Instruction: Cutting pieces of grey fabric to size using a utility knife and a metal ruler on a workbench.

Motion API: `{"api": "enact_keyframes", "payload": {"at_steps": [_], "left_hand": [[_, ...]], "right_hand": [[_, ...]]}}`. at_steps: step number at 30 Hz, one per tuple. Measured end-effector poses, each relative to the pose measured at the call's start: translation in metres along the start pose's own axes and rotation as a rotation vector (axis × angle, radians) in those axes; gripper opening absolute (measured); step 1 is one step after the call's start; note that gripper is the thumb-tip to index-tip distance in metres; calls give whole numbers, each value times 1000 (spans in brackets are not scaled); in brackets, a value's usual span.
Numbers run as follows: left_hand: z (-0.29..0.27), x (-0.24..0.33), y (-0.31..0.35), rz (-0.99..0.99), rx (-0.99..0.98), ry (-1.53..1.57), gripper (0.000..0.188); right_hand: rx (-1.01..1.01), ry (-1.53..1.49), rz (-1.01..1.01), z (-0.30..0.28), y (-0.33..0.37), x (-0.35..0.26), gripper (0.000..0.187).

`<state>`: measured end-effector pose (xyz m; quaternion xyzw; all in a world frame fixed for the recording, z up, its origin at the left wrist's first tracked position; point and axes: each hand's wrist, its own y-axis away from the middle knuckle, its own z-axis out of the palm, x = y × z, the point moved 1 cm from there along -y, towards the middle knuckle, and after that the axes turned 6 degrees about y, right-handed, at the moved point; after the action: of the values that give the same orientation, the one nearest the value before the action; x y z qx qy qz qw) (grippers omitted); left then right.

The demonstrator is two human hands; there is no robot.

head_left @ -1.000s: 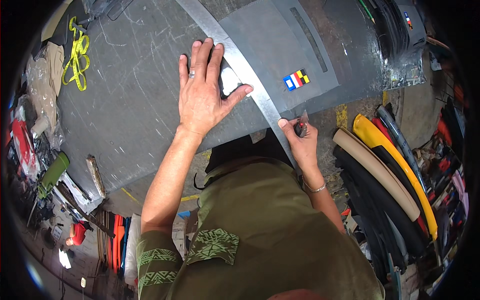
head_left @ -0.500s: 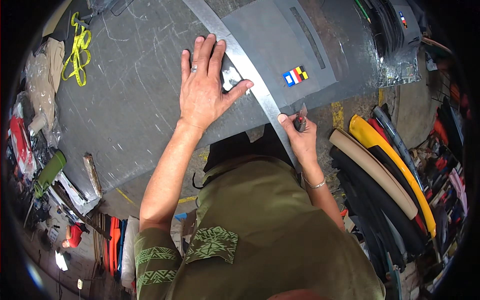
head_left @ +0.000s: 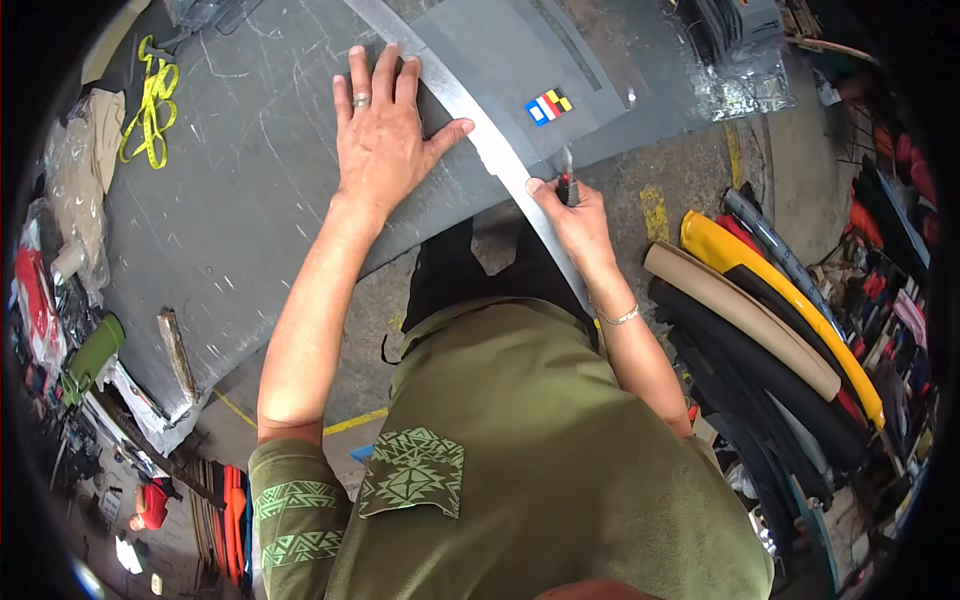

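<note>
My left hand [head_left: 385, 140] lies flat on the dark grey tabletop [head_left: 240, 170], fingers spread, a ring on one. Its thumb tip rests at the edge of a long metal straightedge [head_left: 488, 150]. A grey sheet [head_left: 480, 60] with a long slot and a small multicoloured patch [head_left: 548, 106] lies along the straightedge's right side. By the table's near edge, my right hand [head_left: 580, 215] is closed around a utility knife [head_left: 567, 188], blade pointing away from me and slightly blurred. The right thumb presses on the straightedge, whose near end runs past the table edge toward my body.
A yellow tape measure [head_left: 152, 110] lies loosely looped at the far left. Clear plastic packaging [head_left: 740, 85] sits at the far right of the table. Rolls of material, including a yellow roll [head_left: 765, 300] and a tan roll [head_left: 740, 320], stand right of me.
The view has shifted, so the table, straightedge and both hands appear farther left and higher. A white spot beside my left thumb no longer shows. Both hands keep their poses.
</note>
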<state>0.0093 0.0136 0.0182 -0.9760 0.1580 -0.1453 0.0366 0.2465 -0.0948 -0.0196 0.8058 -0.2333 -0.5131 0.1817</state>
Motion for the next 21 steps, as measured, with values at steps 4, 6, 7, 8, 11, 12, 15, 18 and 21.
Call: {"api": "enact_keyframes", "payload": {"at_steps": [4, 6, 7, 8, 11, 12, 15, 18, 21], "left_hand": [[5, -1, -4, -5, -68, -37, 94], [6, 1, -10, -57, -127, -31, 97], [6, 3, -12, -87, -188, -27, 98], [6, 5, -15, -116, -250, -20, 99], [6, 4, -22, -165, -359, -103, 106], [6, 4, -25, -186, -421, -130, 109], [4, -3, -29, -195, -464, -156, 117], [7, -15, -28, -219, -435, -129, 118], [18, -18, -34, -195, -432, -92, 120]], "right_hand": [[-26, -69, -16, 2, -2, 1, 30], [-27, 8, -95, -3, -4, 5, 32], [-77, -142, -18, -8, -3, 9, 34], [-129, -290, 62, -15, -2, 14, 36], [-115, -310, 7, -52, -1, 53, 39], [-108, -290, -15, -66, -1, 75, 40], [-78, -140, 34, -111, 11, 152, 36], [-90, 74, 47, -153, 30, 265, 38], [-119, 362, 105, -192, 70, 386, 47]]}}
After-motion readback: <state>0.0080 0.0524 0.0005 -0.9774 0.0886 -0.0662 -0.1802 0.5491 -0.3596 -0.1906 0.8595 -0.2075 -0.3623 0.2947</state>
